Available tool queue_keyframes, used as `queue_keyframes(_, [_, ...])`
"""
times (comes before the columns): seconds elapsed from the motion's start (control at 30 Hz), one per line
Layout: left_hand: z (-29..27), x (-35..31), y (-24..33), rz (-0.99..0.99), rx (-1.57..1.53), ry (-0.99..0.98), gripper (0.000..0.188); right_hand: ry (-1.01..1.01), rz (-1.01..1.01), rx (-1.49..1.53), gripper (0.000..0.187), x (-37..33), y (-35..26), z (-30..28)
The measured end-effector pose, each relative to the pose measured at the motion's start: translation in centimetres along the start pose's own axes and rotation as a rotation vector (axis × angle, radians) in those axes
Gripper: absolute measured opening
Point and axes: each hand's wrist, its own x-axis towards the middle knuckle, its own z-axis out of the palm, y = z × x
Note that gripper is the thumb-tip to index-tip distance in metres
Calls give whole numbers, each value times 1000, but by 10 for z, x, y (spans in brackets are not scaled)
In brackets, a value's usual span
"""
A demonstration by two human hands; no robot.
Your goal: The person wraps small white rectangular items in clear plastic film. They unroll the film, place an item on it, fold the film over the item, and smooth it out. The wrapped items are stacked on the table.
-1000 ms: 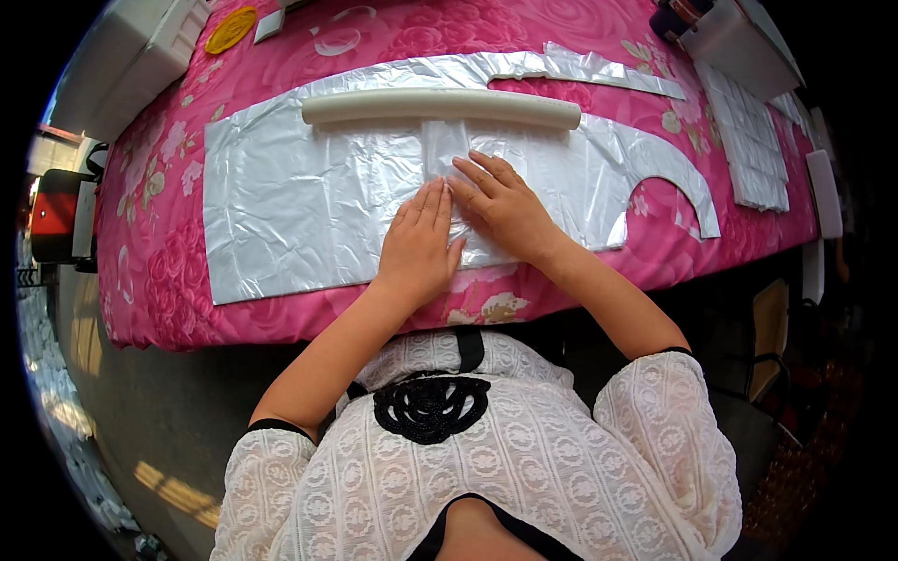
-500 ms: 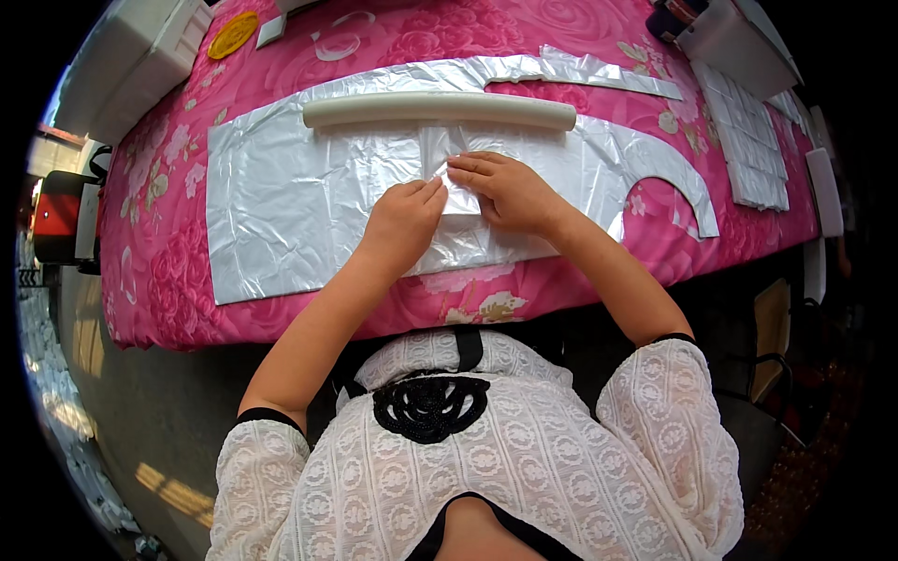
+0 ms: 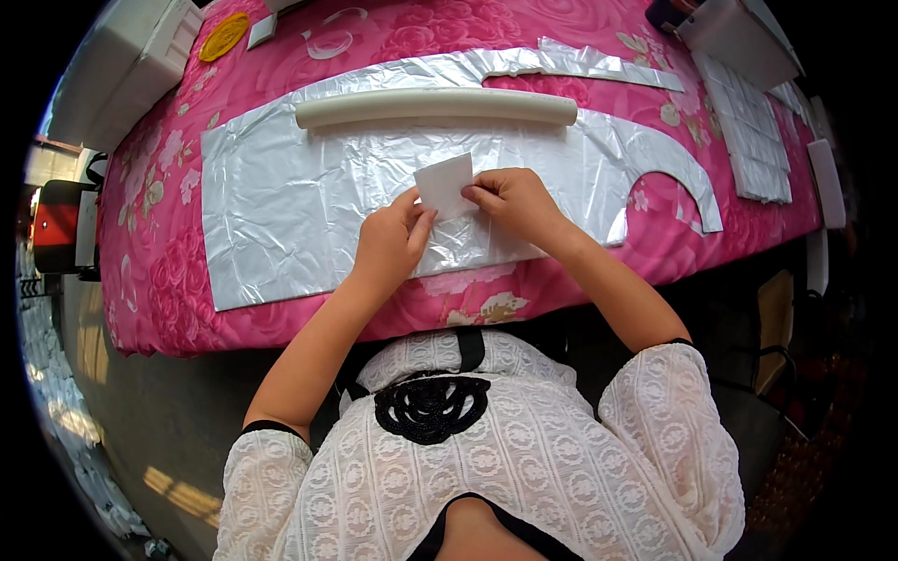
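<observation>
Between my two hands is a small white rectangular sheet [image 3: 443, 187], raised over the plastic. My left hand [image 3: 393, 234] pinches its left edge between thumb and fingers. On the other side, my right hand [image 3: 513, 204] has its fingertips closed on the right edge. Under them a large silvery-white plastic apron [image 3: 271, 206] lies spread out, with a curved cut-out and strap at its right end. A long pale tube [image 3: 436, 107] rests across the apron, just beyond my hands.
A pink floral cloth [image 3: 168, 271] covers the table. White foam boxes [image 3: 131, 70] stand at the far left, near a yellow round piece [image 3: 224, 36]. Folded plastic sheets [image 3: 746, 131] lie at the right, beside a pale bin [image 3: 739, 47]. A chair [image 3: 773, 323] stands at the right.
Both hands have lifted the small white sheet off the apron, where they were pressing on it. It now stands tilted up between them. The right hand has come slightly nearer to me.
</observation>
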Motion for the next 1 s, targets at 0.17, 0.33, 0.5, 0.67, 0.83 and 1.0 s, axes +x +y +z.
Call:
queue_keyframes(0.17, [4,26,-8,-102,-29,77,51,-171,249,6,25,28,-7,-10])
queue_keyframes(0.33, [-7,32,-3,-253,-138,-16,59,-185,297,-39,26,35,-7,-8])
queue_keyframes(0.5, [3,30,-7,282,257,213,63,-160,288,-22,25,34,-5,-6])
queue_keyframes(0.67, [28,30,-5,344,519,23,82,-102,275,-2,24,31,-3,-2])
queue_keyframes(0.83, [26,27,-1,263,539,-89,101,-55,139,-179,27,19,-11,-2])
queue_keyframes(1.0, [29,25,-7,292,559,-71,100,-71,94,-532,29,3,-29,-11])
